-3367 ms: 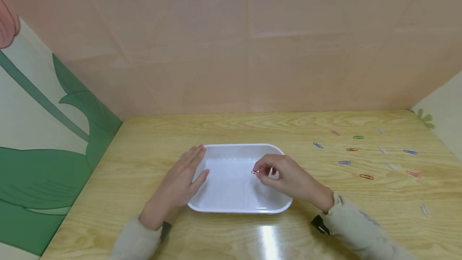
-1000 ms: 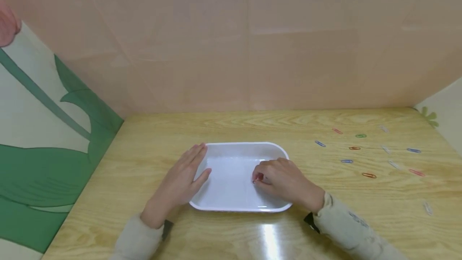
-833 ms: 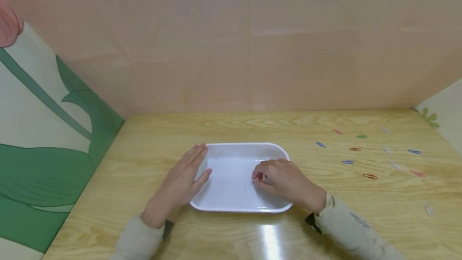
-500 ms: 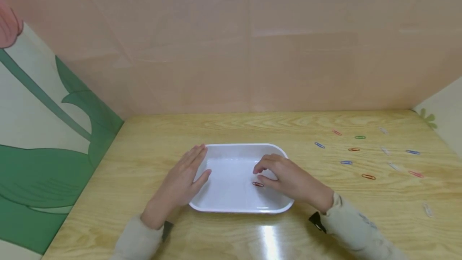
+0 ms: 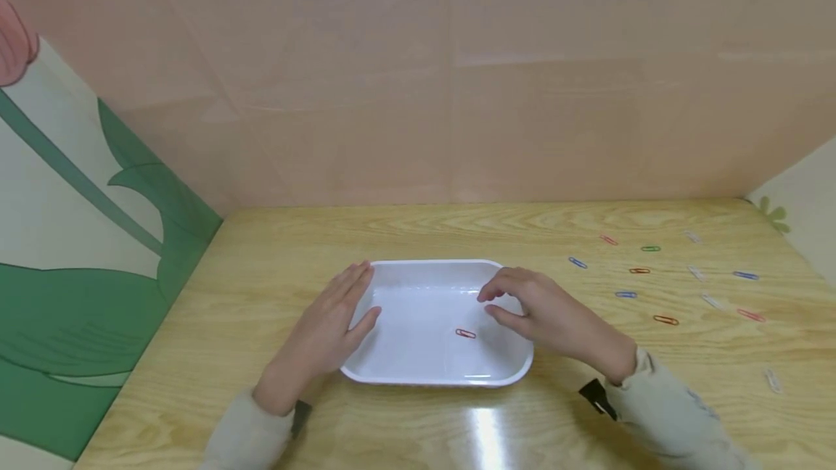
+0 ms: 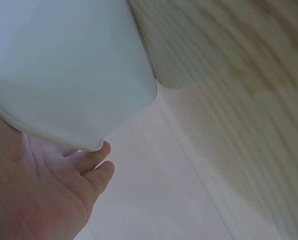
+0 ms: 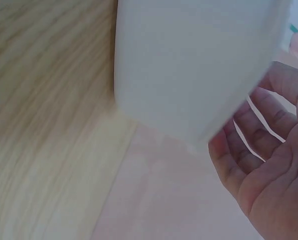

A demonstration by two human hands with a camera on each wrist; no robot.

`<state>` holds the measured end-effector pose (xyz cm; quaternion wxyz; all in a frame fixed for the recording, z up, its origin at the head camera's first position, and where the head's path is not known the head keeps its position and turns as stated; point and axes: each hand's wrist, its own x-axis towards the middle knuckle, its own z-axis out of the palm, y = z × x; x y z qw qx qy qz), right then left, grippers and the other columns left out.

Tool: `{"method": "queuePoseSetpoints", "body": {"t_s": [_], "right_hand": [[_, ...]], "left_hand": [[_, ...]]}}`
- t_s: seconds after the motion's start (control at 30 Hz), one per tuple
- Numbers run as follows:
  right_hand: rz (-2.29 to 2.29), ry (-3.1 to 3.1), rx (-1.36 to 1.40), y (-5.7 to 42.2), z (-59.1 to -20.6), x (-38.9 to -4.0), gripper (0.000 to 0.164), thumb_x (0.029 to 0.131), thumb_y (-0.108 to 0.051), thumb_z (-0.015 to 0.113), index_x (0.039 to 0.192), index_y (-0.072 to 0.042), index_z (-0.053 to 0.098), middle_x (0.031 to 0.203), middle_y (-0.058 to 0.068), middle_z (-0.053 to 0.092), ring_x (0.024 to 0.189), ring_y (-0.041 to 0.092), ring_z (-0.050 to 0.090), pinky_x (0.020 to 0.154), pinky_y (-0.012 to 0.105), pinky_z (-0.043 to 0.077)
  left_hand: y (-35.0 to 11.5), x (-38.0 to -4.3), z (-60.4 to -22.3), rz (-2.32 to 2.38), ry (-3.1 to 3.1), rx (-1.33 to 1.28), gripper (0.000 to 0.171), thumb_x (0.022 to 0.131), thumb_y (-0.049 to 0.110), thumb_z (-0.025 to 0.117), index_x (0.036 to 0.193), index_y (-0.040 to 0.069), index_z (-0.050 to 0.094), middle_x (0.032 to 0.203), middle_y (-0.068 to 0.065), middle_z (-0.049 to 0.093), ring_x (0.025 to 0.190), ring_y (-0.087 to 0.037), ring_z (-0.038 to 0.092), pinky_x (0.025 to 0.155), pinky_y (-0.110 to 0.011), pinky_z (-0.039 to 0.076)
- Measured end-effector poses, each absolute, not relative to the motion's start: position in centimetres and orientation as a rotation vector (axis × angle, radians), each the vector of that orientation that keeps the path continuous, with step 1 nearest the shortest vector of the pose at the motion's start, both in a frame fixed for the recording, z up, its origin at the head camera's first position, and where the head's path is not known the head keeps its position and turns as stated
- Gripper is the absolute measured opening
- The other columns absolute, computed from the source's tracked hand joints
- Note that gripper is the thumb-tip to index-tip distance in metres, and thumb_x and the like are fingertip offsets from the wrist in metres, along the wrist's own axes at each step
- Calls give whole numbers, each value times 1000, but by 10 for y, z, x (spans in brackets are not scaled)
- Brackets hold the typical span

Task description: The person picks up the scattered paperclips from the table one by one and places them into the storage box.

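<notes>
A white rectangular tray (image 5: 418,376) with rounded corners stands on the table. One red paper clip (image 5: 466,334) lies on its floor, right of the middle. My left hand (image 5: 329,321) rests on the tray's left rim with fingers straight; in the left wrist view the palm (image 6: 44,195) is against the rim. My right hand (image 5: 538,310) is over the tray's right side, thumb and fingers bent and apart, with nothing between them. In the right wrist view the fingers (image 7: 258,130) are beside the tray's outer wall (image 7: 188,70), their tips partly hidden by it.
On the wooden table (image 5: 274,238) right of the tray several paper clips lie scattered, among them a blue clip (image 5: 578,262), a green clip (image 5: 650,248), a red clip (image 5: 665,320) and a white clip (image 5: 773,381). Walls stand behind and at both sides.
My right hand has let go of the red paper clip, which now lies on the tray floor. That hand has drawn up and to the right. The left hand has stayed in place.
</notes>
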<state>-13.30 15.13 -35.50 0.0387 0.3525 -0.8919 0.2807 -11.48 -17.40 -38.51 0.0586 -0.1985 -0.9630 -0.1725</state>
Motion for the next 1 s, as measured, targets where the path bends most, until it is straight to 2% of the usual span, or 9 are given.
{"method": "queuePoseSetpoints", "body": {"t_s": [0.4,0.67,1.0], "right_hand": [[863,-2709,1041,173,-353,-132,15,89,-7,71,100,-16,71,96,-7,68,87,10,61,75,28,56],[862,-2701,1004,188,-353,-131,16,88,-5,72,101,-15,71,101,-8,69,92,13,64,76,34,59],[827,-2643,988,204,-355,-127,23,84,-9,77,101,-22,70,101,-15,68,90,9,63,72,26,56]], "left_hand": [[-173,-115,-384,-513,-2948,-581,66,101,38,54,153,2,35,161,-15,32,149,-34,31,123,-51,29],[-173,-116,-385,-519,-2914,-609,65,101,36,55,151,0,36,159,-18,35,148,-35,33,122,-52,30],[-173,-115,-384,-519,-2923,-605,65,101,36,55,151,0,36,159,-18,35,148,-35,33,122,-51,29]]}}
